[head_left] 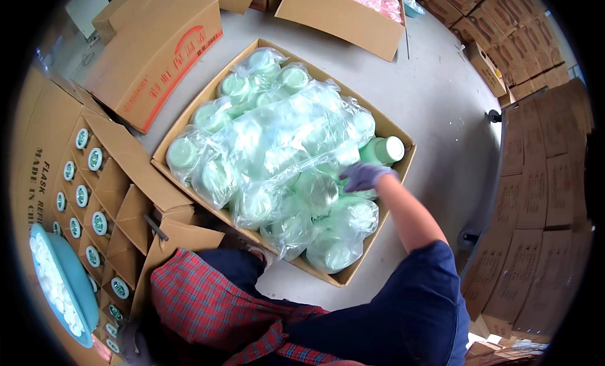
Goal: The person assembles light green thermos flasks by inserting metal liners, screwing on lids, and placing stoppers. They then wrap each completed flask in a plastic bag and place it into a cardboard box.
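My right hand [365, 176], in a grey-lilac glove, reaches over the right side of a large open carton [165, 145]. Its fingers are stretched out and slightly bent, at the plastic bags, with nothing visible held. Pale green cylindrical cases [252, 205] fill this carton, most of them wrapped in clear plastic bags [277, 136]. Just beyond the hand lies one bare green case [382, 150] with a pale round end. At the lower left, my left hand [133, 344], in a dark grey glove, is beside a divided carton [133, 218]; shadow hides its fingers.
The divided carton holds several round-topped flasks [94, 159] in cardboard cells. A blue basin [82, 284] of small white pieces rests over its left side. A closed carton [157, 63] stands at the far left, a carton of pink goods [343, 21] behind. Stacked cartons [535, 177] line the right.
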A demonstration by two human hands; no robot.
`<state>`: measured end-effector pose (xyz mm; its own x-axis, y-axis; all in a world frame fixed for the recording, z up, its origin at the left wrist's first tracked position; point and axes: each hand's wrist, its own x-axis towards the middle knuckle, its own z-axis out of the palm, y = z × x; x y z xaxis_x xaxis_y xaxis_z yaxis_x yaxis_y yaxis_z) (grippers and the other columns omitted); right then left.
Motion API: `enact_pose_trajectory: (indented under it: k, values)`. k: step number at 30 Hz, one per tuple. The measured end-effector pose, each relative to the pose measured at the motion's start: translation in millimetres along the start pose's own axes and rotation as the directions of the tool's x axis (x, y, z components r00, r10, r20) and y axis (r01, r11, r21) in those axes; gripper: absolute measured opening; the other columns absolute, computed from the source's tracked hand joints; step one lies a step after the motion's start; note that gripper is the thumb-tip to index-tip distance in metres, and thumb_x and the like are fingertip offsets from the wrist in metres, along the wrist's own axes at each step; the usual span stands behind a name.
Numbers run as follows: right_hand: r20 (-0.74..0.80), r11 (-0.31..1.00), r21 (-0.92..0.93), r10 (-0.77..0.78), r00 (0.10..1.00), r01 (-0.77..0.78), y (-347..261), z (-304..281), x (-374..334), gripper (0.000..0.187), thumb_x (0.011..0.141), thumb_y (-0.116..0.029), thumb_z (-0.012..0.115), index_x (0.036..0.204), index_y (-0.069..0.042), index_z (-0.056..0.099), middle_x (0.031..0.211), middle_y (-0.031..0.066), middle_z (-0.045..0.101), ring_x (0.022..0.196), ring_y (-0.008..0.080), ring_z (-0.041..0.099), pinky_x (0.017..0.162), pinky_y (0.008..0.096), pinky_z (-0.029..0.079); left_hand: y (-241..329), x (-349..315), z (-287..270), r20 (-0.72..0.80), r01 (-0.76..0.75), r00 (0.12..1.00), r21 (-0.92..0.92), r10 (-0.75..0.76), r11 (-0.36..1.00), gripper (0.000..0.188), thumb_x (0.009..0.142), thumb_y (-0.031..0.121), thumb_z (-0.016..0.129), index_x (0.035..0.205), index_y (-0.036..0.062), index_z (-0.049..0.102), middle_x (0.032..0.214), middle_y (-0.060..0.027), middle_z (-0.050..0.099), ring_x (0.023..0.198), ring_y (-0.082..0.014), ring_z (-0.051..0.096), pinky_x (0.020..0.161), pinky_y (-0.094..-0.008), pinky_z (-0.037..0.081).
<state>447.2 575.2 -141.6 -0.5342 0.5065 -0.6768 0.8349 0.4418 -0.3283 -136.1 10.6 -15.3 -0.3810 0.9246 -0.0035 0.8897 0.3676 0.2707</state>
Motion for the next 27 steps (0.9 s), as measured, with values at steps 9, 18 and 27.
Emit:
enact_pose_trajectory:
  k: [9,18,27]
  values:
    - [-0.405,0.547,-0.073,0.748,0.526,-0.834,175,-18,126,0.034,0.098,-0.029,0.050,0.119,-0.014,0.072,0.127,0.0093,0.068,0.118,0.0272,0.065,0.094,0.0425,0.053,13,23,-10,0.012,0.087,0.996,0.188,-0.091,0.978,0.026,0.091,0.004,0.060,0.116,-0.0010,0.066,0.119,-0.0174,0.065,0.118,-0.0357,0.057,0.106,-0.0449,0.041]
    - [-0.532,0.400,-0.026,0.770,0.351,-0.916,161,-24,98,0.039,0.100,-0.034,0.050,0.134,-0.020,0.062,0.134,0.0068,0.060,0.120,0.0308,0.062,0.090,0.0487,0.051,28,-6,-27,-0.004,0.078,0.997,0.196,-0.079,0.978,0.027,0.092,0.004,0.058,0.118,-0.0017,0.064,0.121,-0.0180,0.065,0.116,-0.0360,0.059,0.103,-0.0442,0.044]
    - [-0.868,0.860,-0.175,0.095,0.487,-0.480,-102,-106,-187,0.020,0.085,-0.020,0.060,0.092,-0.002,0.065,0.094,0.0173,0.064,0.087,0.0342,0.066,0.078,0.0412,0.052,152,-12,-19,-0.209,-0.245,0.953,-0.104,0.220,0.964,0.041,0.079,0.008,0.070,0.118,-0.0012,0.065,0.121,-0.0200,0.064,0.117,-0.0395,0.059,0.105,-0.0530,0.042]
